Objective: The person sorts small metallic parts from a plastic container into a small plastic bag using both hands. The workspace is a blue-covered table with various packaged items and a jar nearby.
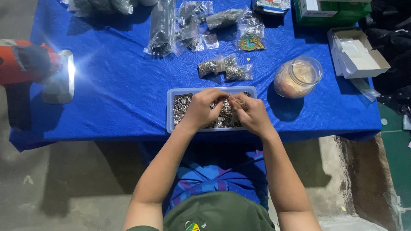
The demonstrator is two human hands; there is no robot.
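Both hands, left hand (204,108) & right hand (249,114), are pinching small silver metal rings (184,105) w/ fingertips closed, directly over clear rectangular plastic tray (170,112) on blue-clothed worktop (120,85).

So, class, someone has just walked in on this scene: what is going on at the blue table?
A person sits at a table under a blue cloth. Both hands are over a clear plastic tray full of small metal rings. The left hand and right hand meet, pinching a small piece between the fingertips. A glass jar and bags of parts lie beyond.
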